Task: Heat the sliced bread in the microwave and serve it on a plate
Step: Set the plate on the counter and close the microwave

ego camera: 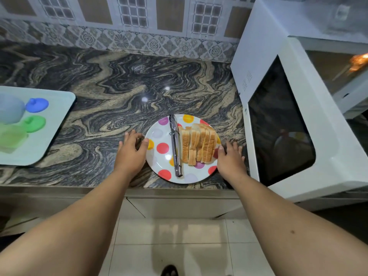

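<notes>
A round white plate with coloured polka dots sits near the front edge of the swirled dark marble surface, just left of the white microwave's open door. The row of sliced white bread runs left to right across the plate, each slice lying front to back; the closed steel tongs lie alongside, also front to back. The left hand and right hand flank the rim, thumbs touching it, each grip relaxed and holding nothing.

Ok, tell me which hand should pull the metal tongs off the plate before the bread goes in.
Left hand: the tongs lie on its side of the bread slices; the right hand would cross them.
</notes>
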